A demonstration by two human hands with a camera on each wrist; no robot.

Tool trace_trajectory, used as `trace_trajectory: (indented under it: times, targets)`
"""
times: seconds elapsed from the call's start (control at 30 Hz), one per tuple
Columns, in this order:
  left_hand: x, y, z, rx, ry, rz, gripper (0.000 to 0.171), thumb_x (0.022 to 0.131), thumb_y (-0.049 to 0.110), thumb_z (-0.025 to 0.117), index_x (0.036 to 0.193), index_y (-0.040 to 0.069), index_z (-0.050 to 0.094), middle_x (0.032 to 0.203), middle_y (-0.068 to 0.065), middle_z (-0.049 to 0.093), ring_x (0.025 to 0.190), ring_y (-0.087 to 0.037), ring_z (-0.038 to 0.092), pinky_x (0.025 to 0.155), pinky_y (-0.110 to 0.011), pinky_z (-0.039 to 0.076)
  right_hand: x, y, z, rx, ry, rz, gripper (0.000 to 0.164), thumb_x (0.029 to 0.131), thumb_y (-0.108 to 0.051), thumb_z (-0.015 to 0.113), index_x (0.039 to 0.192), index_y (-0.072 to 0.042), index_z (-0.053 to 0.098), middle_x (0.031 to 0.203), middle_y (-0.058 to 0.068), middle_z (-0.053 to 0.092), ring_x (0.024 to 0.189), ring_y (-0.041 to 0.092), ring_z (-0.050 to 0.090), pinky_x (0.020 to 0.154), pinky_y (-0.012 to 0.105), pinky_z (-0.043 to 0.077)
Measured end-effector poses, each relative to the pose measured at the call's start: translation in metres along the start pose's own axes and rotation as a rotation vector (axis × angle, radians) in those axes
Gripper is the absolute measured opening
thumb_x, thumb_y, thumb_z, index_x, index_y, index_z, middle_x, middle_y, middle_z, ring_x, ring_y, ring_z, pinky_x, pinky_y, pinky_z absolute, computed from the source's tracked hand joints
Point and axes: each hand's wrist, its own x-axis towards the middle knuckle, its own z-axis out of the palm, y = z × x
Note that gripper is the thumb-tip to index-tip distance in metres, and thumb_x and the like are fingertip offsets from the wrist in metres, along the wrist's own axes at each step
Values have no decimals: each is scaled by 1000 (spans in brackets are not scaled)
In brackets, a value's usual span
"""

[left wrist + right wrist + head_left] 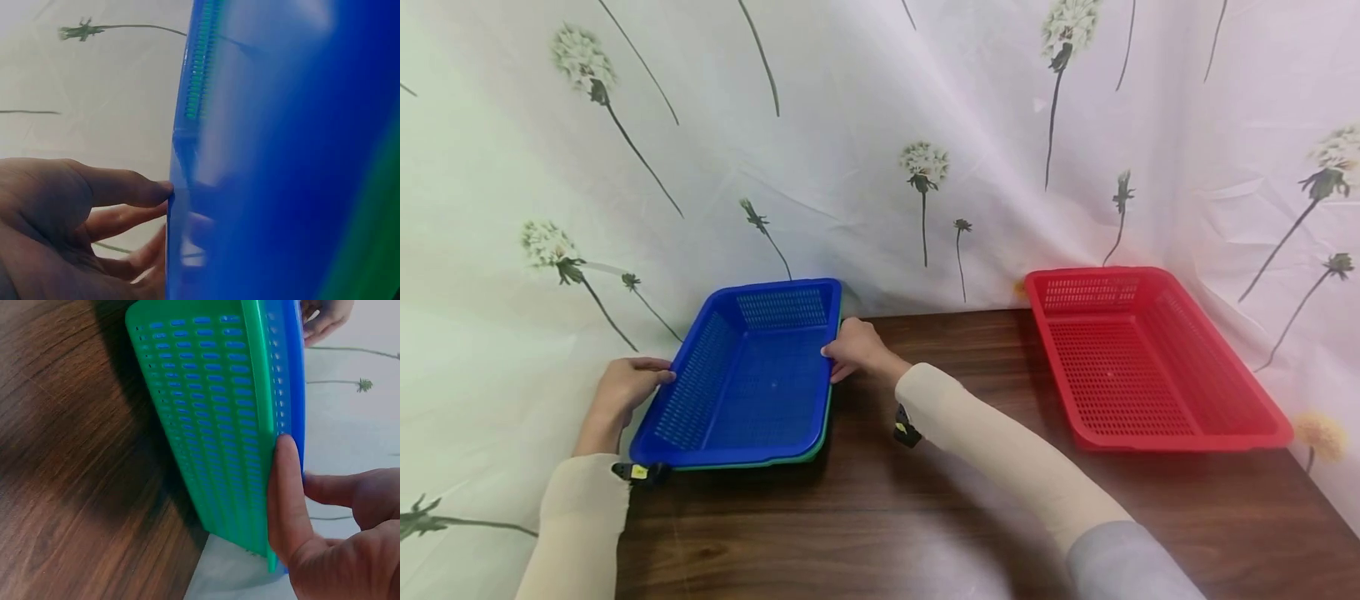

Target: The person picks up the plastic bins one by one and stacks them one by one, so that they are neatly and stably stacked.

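A blue plastic basket (775, 375) with slotted walls sits nested in a green basket (206, 419) at the left of the table. Only a thin green edge shows below the blue one in the head view, while the right wrist view shows the green slotted side. My left hand (625, 387) pinches the blue rim on its left side, thumb on top and fingers beneath. On the opposite side my right hand (859, 348) pinches the blue rim, its thumb above. One finger (289, 487) of that hand lies under the blue rim, against the green rim.
A red slotted basket (1120, 375) stands at the right of the dark wood table (760, 533). Behind both stacks hangs a white curtain (865, 208) printed with dandelions, close to the table's back edge.
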Motion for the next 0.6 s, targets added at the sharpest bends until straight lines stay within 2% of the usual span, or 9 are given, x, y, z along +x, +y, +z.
trace_trajectory:
  times: [0.1,0.2,0.43,0.6]
  targets:
    - [3,-2,2,-18,-26,-19,51,110,16,52,148,-17,48,152,-41,47,139,-54,51,116,-65,46,1,0,4,-146,44,-43,21,104,-11,69,107,10,69,89,21,77,68,27,79,63,34,67]
    - [6,-3,3,-42,-34,-30,53,111,18,51,150,-17,46,153,-41,46,138,-54,53,115,-62,49,2,1,7,-251,37,-38,23,104,-15,71,107,7,71,93,20,79,66,25,79,58,30,65]
    - [6,-5,2,-46,-44,-31,53,112,19,51,151,-16,46,155,-41,45,139,-54,53,115,-62,49,3,2,11,-197,-9,-22,21,103,-11,70,109,9,70,95,22,80,62,23,78,70,39,68]
    - [2,-4,2,-27,-54,-7,53,112,19,50,150,-17,45,154,-41,45,137,-54,53,114,-63,49,0,2,10,-194,-9,-24,19,104,-10,69,108,8,70,97,21,80,64,23,79,64,34,67]
